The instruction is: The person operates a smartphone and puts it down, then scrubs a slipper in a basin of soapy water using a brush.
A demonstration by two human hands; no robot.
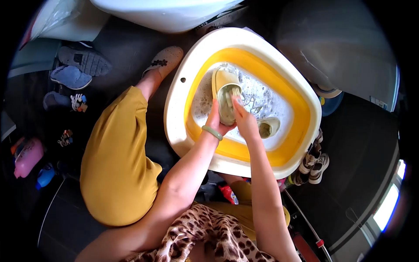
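Head view: shoe (224, 81) held at centre of frame, above the suds in the basin (175, 109). Long axis runs near upright in frame, toe upward, heel toward the wearer. Heel end clasped by left hand (216, 118), its grip closed, thumb along the left side. Small brush (236, 92) pinched in right hand (245, 122), at the right edge of the shoe's opening; bristle contact cannot be told. Shoe lies up-right of left grip, up-left of right. Second shoe (273, 125) seen lower right, unheld.
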